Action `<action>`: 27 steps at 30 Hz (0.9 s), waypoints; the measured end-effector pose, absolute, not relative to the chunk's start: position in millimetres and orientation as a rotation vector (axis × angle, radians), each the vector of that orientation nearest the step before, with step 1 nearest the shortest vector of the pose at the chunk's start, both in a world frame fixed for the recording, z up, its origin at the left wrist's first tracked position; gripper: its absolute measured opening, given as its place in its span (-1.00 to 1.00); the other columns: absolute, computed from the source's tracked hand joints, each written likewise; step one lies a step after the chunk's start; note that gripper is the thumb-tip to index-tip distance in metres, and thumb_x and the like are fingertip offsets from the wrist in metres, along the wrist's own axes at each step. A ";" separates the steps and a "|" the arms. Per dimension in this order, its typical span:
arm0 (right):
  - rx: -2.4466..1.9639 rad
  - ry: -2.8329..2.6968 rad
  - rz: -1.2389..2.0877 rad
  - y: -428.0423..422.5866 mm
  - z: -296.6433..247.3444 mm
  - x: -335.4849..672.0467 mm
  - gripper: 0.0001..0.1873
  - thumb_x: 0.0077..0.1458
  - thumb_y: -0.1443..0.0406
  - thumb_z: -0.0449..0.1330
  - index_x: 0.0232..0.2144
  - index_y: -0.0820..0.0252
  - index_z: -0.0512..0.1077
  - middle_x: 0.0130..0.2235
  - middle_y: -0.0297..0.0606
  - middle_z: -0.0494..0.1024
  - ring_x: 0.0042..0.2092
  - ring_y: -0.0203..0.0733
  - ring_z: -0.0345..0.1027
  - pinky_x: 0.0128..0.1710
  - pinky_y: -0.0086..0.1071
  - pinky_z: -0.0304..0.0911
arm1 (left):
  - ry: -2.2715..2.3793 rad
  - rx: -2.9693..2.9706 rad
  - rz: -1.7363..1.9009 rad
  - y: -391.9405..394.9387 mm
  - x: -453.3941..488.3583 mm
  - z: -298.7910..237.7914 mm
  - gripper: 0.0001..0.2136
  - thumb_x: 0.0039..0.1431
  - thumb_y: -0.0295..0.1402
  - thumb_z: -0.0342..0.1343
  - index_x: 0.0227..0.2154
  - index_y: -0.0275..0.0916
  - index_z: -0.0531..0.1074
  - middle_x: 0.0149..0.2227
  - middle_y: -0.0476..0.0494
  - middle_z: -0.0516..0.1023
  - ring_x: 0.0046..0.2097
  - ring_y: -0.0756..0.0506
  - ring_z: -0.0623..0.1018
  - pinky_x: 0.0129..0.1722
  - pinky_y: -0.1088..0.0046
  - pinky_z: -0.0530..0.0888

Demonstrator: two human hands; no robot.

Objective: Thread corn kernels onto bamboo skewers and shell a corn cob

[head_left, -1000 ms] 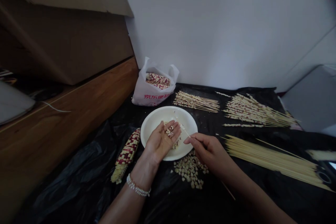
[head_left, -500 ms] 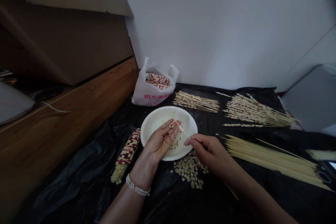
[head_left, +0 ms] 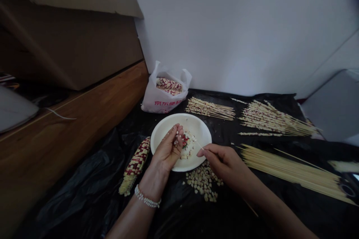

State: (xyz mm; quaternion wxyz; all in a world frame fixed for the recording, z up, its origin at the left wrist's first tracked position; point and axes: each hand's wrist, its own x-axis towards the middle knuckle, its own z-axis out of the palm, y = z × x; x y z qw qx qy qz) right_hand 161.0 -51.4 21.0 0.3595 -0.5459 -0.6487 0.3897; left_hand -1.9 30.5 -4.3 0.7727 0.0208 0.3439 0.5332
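My left hand (head_left: 169, 145) is cupped palm up over the white bowl (head_left: 161, 127), its curled fingers holding a few corn kernels (head_left: 176, 142). Pinched in my right hand (head_left: 221, 158), at the bowl's right rim, is a thin bamboo skewer (head_left: 199, 145). Its upper end points into the bowl with something pale near the tip, and its lower end shows below my wrist. Loose kernels lie in the bowl round a red printed pattern. A pile of pale kernels (head_left: 204, 183) is in front of the bowl. A partly stripped red-and-cream corn cob (head_left: 136, 162) rests left of it.
Behind the bowl stands a white plastic bag (head_left: 161, 102) of cobs. Kernel-threaded skewers lie in a small bundle (head_left: 207, 108) and a larger one (head_left: 263, 117). Bare skewers (head_left: 288, 170) lie at right on black plastic sheeting (head_left: 84, 186). A cardboard box (head_left: 92, 44) is at left.
My left hand has drawn back left from the skewer tip and its fingers have curled in more. The bowl's red pattern now shows. My right hand has barely moved.
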 end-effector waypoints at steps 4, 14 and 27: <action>-1.411 -1.682 1.014 -50.3 21.1 161.4 -0.68 0.22 0.24 0.00 -0.41 0.21 0.50 -0.66 -0.47 0.13 -0.60 -0.32 -0.05 -0.61 -0.40 -0.12 | 0.742 0.062 1.196 31.6 -0.9 -5.4 -0.72 0.21 -0.65 -0.01 -0.07 -0.36 0.44 -0.34 -0.13 0.59 -0.38 0.06 0.60 -0.42 0.69 0.54; -1.404 -1.728 1.066 -51.1 20.0 160.6 -0.69 0.20 0.29 0.04 -0.50 0.20 0.49 -0.60 -0.40 0.31 -0.53 -0.30 0.09 -0.54 -0.42 0.00 | 0.815 0.201 1.250 29.6 -1.7 -5.6 -0.71 0.17 -0.67 0.03 -0.10 -0.31 0.47 -0.18 -0.17 0.61 -0.17 -0.01 0.60 -0.27 0.65 0.54; -1.441 -1.745 1.082 -49.6 18.4 164.2 -0.70 0.19 0.33 0.04 -0.50 0.23 0.50 -0.60 -0.40 0.31 -0.52 -0.30 0.09 -0.54 -0.41 -0.02 | 0.670 0.084 1.184 30.8 -5.3 -0.2 -0.46 0.00 -0.70 -0.12 0.10 -0.43 0.30 0.06 -0.48 0.46 0.03 -0.22 0.53 -0.04 0.30 0.53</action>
